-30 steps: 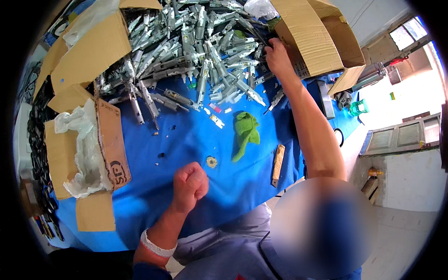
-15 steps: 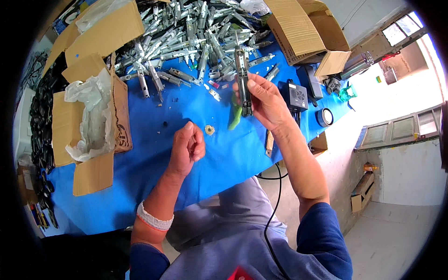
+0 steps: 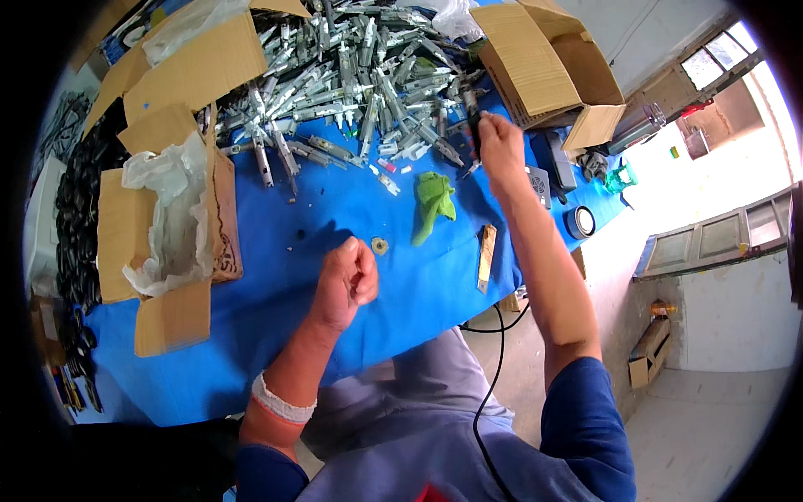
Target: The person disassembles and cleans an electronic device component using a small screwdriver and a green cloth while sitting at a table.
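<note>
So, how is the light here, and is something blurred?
Head view: strong glare near the window, upper right; same view, the left hand shadows the blue cloth; same view, the dark part in the right hand looks slightly blurred; same view, black corners.

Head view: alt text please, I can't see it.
The right hand grips a slim dark device beside a heap of grey parts on a blue-covered table. The left hand is curled nearer the body; a green cloth lies between them.
</note>
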Available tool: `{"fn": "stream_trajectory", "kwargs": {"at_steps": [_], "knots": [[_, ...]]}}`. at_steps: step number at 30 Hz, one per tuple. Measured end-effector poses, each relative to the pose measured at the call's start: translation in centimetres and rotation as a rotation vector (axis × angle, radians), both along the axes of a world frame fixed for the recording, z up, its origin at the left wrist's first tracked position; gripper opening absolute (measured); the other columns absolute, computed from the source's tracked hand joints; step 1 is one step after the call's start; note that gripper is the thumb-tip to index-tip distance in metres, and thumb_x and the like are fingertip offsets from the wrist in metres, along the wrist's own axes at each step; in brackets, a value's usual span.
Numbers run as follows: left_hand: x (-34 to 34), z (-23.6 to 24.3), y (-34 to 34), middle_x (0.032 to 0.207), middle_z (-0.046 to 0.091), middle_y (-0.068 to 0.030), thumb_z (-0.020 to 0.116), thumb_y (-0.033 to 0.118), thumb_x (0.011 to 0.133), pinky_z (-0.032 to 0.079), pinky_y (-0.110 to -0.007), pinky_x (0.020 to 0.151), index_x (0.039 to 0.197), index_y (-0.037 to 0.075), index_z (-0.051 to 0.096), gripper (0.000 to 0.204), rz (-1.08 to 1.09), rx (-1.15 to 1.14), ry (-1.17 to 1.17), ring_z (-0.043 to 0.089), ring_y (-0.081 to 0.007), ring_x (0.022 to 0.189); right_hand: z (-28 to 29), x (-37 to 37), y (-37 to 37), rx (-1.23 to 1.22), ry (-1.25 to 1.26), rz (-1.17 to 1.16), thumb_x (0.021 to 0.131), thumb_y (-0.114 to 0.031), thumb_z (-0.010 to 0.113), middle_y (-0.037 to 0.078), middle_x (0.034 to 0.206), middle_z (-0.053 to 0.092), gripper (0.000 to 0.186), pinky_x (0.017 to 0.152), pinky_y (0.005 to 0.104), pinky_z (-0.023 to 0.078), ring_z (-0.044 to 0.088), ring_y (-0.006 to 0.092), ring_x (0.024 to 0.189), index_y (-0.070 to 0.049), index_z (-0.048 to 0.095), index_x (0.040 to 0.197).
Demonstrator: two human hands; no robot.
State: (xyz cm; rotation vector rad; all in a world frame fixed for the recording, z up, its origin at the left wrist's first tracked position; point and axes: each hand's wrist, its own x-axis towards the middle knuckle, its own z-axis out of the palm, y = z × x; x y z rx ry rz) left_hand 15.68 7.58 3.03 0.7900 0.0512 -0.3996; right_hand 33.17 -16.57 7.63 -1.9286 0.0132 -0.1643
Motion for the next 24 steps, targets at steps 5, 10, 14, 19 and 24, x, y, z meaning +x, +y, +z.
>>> {"fn": "stream_trajectory", "kwargs": {"at_steps": [5, 10, 14, 19, 24], "knots": [[0.0, -0.1, -0.2, 0.053, 0.04, -0.0016, 0.041, 0.041, 0.095, 0.029, -0.024, 0.042, 0.071, 0.01, 0.043, 0.039, -0.061, -0.089, 0.028, 0.035, -0.0103, 0.043, -3.7, 10.0, -2.6, -0.284, -0.239, -0.311, 0.089, -0.017, 0.047, 0.021, 0.091, 0.065, 0.026, 0.078, 0.0366, 0.048, 0.062, 0.0318, 0.088, 0.002, 0.064, 0.094], [0.1, 0.0, 0.1, 0.05, 0.037, 0.0007, 0.04, 0.05, 0.093, 0.027, -0.025, 0.041, 0.071, 0.012, 0.044, 0.044, -0.083, -0.092, 0.02, 0.032, -0.0092, 0.041, -4.6, 13.0, -1.6, -0.455, -0.169, -0.379, 0.086, -0.02, 0.047, 0.022, 0.101, 0.062, 0.028, 0.086, 0.0407, 0.045, 0.058, 0.0388, 0.097, -0.004, 0.062, 0.102], [0.1, -0.3, 0.0, 0.05, 0.037, 0.0005, 0.041, 0.051, 0.092, 0.026, -0.025, 0.041, 0.071, 0.012, 0.044, 0.045, -0.091, -0.128, 0.018, 0.032, -0.0093, 0.041, -4.2, 13.3, -1.0, -0.591, -0.175, -0.35, 0.085, -0.019, 0.048, 0.022, 0.099, 0.062, 0.026, 0.084, 0.0422, 0.045, 0.058, 0.039, 0.095, -0.003, 0.062, 0.101], [0.1, -0.4, 0.2, 0.05, 0.038, -0.0001, 0.041, 0.051, 0.092, 0.027, -0.026, 0.042, 0.071, 0.011, 0.044, 0.045, -0.094, -0.144, 0.032, 0.032, -0.0097, 0.042, -2.7, 14.9, 0.7, -0.499, -0.469, -0.272, 0.086, -0.018, 0.05, 0.021, 0.089, 0.064, 0.023, 0.078, 0.0434, 0.047, 0.061, 0.038, 0.088, -0.002, 0.064, 0.096], [0.1, -0.6, 0.3, 0.052, 0.04, -0.0009, 0.041, 0.05, 0.092, 0.028, -0.026, 0.044, 0.072, 0.01, 0.045, 0.045, -0.122, -0.183, 0.051, 0.034, -0.0106, 0.044, 0.0, 17.4, 4.6, -0.452, -0.536, 0.069, 0.088, -0.023, 0.054, 0.018, 0.091, 0.066, 0.025, 0.076, 0.038, 0.048, 0.063, 0.0337, 0.088, -0.005, 0.064, 0.1]]}}
